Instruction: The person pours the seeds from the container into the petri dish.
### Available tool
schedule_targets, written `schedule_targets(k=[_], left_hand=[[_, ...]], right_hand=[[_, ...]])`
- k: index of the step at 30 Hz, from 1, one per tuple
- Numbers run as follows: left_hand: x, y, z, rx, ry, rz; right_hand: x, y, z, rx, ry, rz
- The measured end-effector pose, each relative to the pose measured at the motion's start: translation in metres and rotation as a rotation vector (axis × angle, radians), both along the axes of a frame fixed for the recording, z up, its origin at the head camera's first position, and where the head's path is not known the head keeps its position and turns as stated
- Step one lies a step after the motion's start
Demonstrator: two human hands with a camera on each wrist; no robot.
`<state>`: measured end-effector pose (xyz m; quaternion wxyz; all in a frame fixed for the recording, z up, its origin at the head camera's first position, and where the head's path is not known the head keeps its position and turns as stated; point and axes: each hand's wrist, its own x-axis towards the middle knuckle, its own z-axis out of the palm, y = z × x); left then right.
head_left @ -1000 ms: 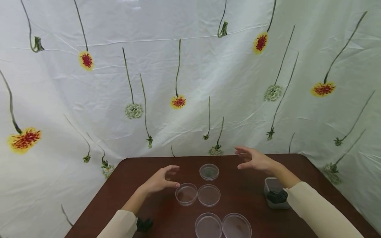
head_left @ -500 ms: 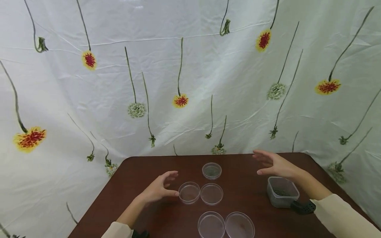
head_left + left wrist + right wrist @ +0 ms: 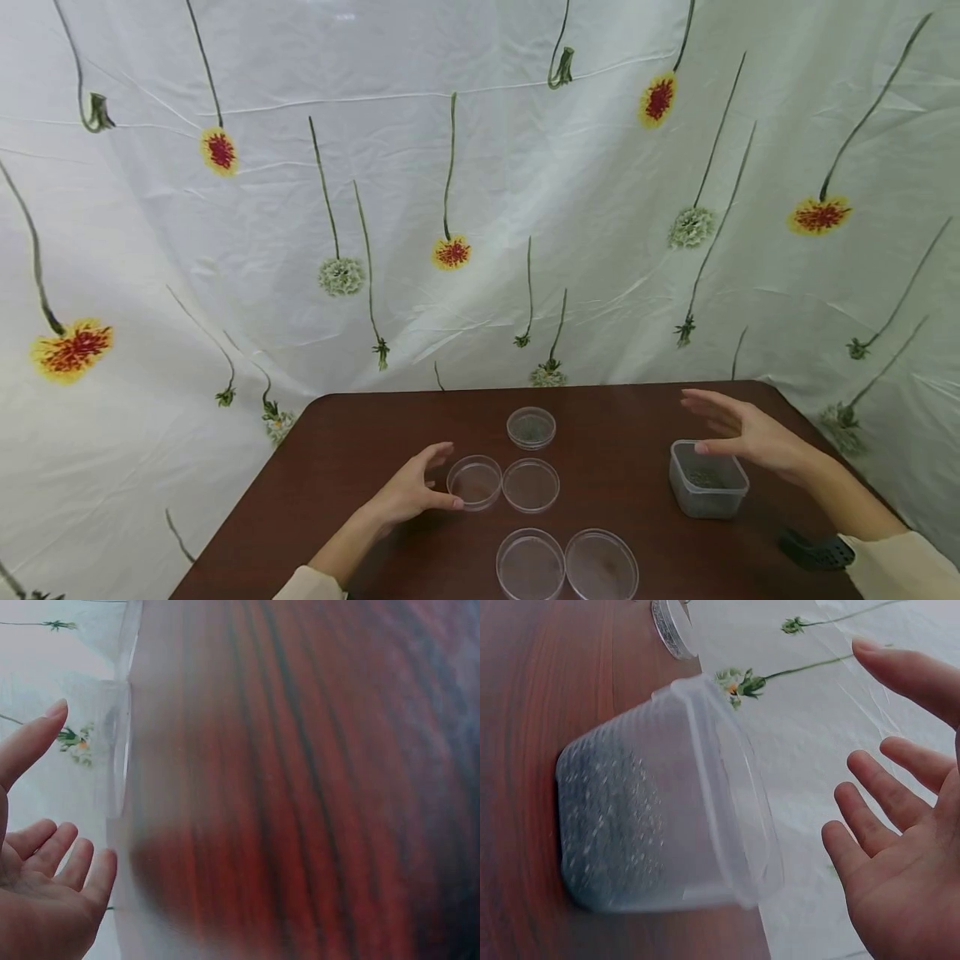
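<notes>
My left hand (image 3: 411,493) is beside a clear petri dish (image 3: 475,483); its thumb tip overlaps the near rim in the head view, and the fingers are loosely bent around nothing. In the left wrist view that hand (image 3: 52,892) has its fingers spread. My right hand (image 3: 753,435) hovers over a clear plastic tub (image 3: 708,505) with fingers apart, holding nothing. The right wrist view shows the tub (image 3: 615,832) partly filled with dark, speckled loose material, and the open hand (image 3: 900,847) beyond its rim.
A second clear dish (image 3: 531,486) adjoins the first. Behind them stands a dish with dark greenish contents (image 3: 532,429). Two larger clear dishes (image 3: 530,565) lie side by side nearer the front. The brown table (image 3: 360,433) ends at a flower-print cloth (image 3: 420,333).
My right hand has moved right and nearer, from behind the dishes to over the tub, which the sleeve had partly covered. The left hand has shifted slightly nearer, staying by its dish.
</notes>
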<state>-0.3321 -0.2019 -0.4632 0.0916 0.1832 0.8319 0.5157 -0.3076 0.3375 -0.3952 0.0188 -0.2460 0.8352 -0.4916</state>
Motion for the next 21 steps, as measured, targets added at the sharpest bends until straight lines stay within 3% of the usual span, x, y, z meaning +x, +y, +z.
schedule_targets(k=[7,12,21], left_hand=[[-0.001,0.000,-0.002,-0.063,-0.022,0.014],[-0.005,0.000,-0.005,-0.077,-0.033,0.023],[-0.008,-0.001,-0.010,-0.063,-0.055,0.002]], right_hand=[[0.013,0.016,-0.013,-0.009,0.054,-0.046],[0.017,0.027,-0.025,-0.029,0.037,-0.079],[0.018,0.036,-0.056,-0.192,-0.131,0.091]])
